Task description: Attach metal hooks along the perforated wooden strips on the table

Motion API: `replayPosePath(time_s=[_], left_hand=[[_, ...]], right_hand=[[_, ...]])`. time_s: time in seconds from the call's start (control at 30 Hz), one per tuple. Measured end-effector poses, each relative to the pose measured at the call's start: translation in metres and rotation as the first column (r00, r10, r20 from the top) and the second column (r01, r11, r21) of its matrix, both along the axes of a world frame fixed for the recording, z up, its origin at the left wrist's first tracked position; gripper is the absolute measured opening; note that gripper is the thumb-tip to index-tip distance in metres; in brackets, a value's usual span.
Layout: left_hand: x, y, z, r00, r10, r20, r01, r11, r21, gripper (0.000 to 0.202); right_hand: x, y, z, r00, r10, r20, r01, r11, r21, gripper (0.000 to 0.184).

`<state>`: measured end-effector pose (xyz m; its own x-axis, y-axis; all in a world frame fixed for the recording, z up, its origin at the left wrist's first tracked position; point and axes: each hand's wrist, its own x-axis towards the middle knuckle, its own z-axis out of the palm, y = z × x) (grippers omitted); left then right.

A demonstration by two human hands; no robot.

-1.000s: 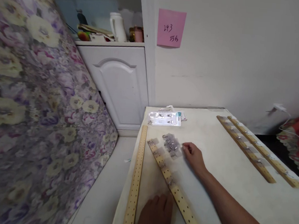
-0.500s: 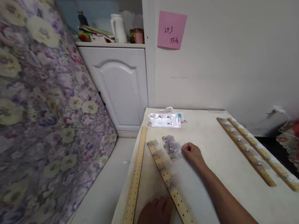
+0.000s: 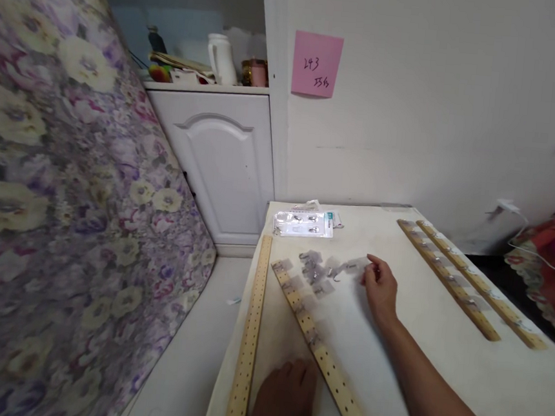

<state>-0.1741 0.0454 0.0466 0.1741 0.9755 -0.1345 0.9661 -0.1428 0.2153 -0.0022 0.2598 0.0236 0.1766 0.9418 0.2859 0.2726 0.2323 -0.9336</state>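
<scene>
A clear-backed metal hook (image 3: 356, 265) is pinched at its right end between the right hand's (image 3: 381, 288) thumb and finger, over the left half of the pale worktop (image 3: 420, 356). Its long axis runs roughly parallel to the far edge, the free end pointing left and slightly nearward, toward a loose heap of similar hooks (image 3: 313, 269); I cannot tell whether they touch. Left of the heap, a perforated wooden strip (image 3: 340, 385) slants from near the far left corner toward the near edge, its far half carrying clear-backed hooks. The left hand (image 3: 284, 399), dark and cut off below, is just beside it, fingers toward the far edge; I cannot tell whether it grips anything. Another perforated strip (image 3: 246, 354) follows the left edge. A transparent blister pack (image 3: 304, 223) lies at the far left corner, and two hook-bearing strips (image 3: 451, 277) lie side by side along the right edge. Beyond, a pink note (image 3: 316, 64) is on the wall (image 3: 412, 116), beside a white cupboard (image 3: 223, 164).
</scene>
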Motion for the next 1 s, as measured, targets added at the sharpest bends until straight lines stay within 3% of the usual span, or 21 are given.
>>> replayPosePath(time_s=[0.1, 0.17, 0.27, 0.37, 0.47, 0.53, 0.7, 0.8, 1.0], left_hand=[[0.000, 0.000, 0.007, 0.999, -0.029, -0.030, 0.028, 0.998, -0.050, 0.043], [0.000, -0.001, 0.011, 1.000, -0.009, 0.015, 0.009, 0.998, -0.062, 0.037], [0.000, -0.005, 0.016, 0.970, 0.031, 0.239, -0.016, 0.998, -0.062, 0.029], [-0.001, -0.007, 0.017, 0.866, 0.087, 0.492, -0.078, 0.996, -0.039, 0.028], [-0.001, -0.006, 0.019, 0.795, 0.155, 0.587, -0.162, 0.986, -0.042, 0.025], [0.000, -0.006, 0.022, 0.805, 0.161, 0.571, -0.165, 0.985, -0.045, 0.024], [0.005, -0.009, 0.028, 0.892, 0.075, 0.445, -0.057, 0.997, -0.054, 0.028], [0.008, -0.011, 0.028, 0.945, 0.042, 0.325, -0.016, 0.997, -0.082, 0.027], [0.010, -0.014, 0.027, 0.983, 0.009, 0.185, 0.014, 0.992, -0.123, 0.022]], right_hand=[[0.010, -0.002, -0.002, 0.948, 0.011, -0.318, -0.049, 0.993, -0.112, 0.040], [0.015, -0.007, -0.002, 0.906, 0.050, -0.420, -0.127, 0.979, -0.158, 0.040], [0.016, -0.020, 0.002, 0.858, 0.132, -0.496, -0.255, 0.948, -0.190, 0.038], [0.012, -0.037, 0.008, 0.795, 0.208, -0.569, -0.381, 0.902, -0.202, 0.035], [0.009, -0.056, 0.010, 0.680, 0.291, -0.673, -0.554, 0.806, -0.211, 0.031], [0.008, -0.069, 0.009, 0.622, 0.341, -0.704, -0.656, 0.719, -0.231, 0.029], [0.009, -0.099, 0.002, 0.646, 0.418, -0.638, -0.728, 0.590, -0.351, 0.026], [0.010, -0.113, 0.000, 0.669, 0.440, -0.599, -0.723, 0.569, -0.391, 0.027], [0.014, -0.128, -0.004, 0.756, 0.496, -0.426, -0.654, 0.592, -0.471, 0.026]])
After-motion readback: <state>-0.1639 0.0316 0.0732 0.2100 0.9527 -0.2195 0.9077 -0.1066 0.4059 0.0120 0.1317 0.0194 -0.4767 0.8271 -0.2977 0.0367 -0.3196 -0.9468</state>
